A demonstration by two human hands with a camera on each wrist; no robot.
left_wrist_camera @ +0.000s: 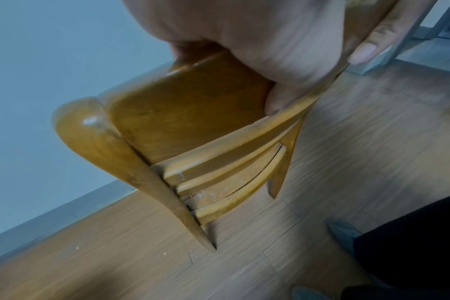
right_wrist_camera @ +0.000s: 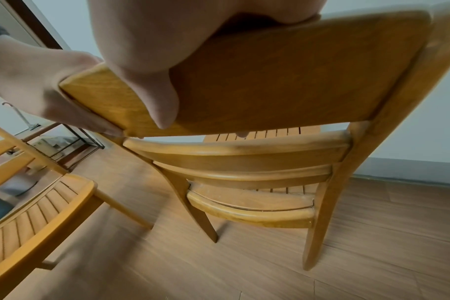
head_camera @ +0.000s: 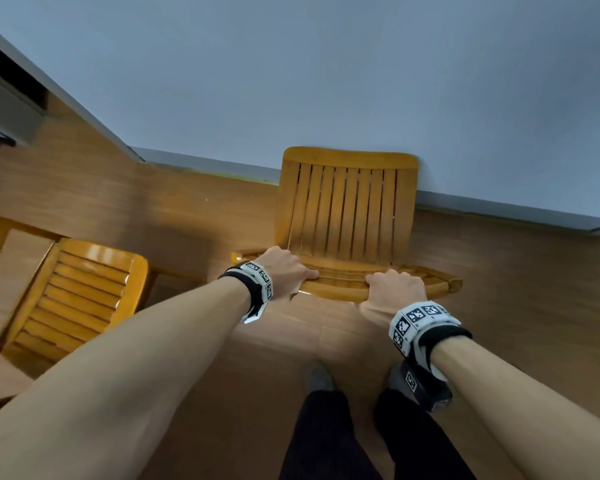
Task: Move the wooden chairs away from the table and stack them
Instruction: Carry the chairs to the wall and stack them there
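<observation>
From the head view we see a wooden chair [head_camera: 347,216] of glossy yellow-brown wood, with a slatted seat, standing on the wood-pattern floor [head_camera: 499,289] with its seat front touching the grey-blue wall [head_camera: 326,64]. Our left hand [head_camera: 284,268] and right hand [head_camera: 394,289] both hold the curved top rail of its backrest, fingers wrapped over the rail. A second chair [head_camera: 80,292] with the same slats stands near, at the left. Below, dark trouser legs and grey shoes are visible; the legs of the chair are hidden under the seat.

From the left wrist view, the left hand [left_wrist_camera: 270,40] fills the upper part; its fingers curl around the smooth, wide top board of the chair [left_wrist_camera: 193,121]. Thin curved bars lie under the board. The floor is blurred.

From the right wrist view, the right hand [right_wrist_camera: 147,60] grips the same board from above, thumb on the back face. The chair [right_wrist_camera: 283,81] has tapered legs. The second chair [right_wrist_camera: 39,213] is cut off at the left edge, and things behind it are hard to make out.
</observation>
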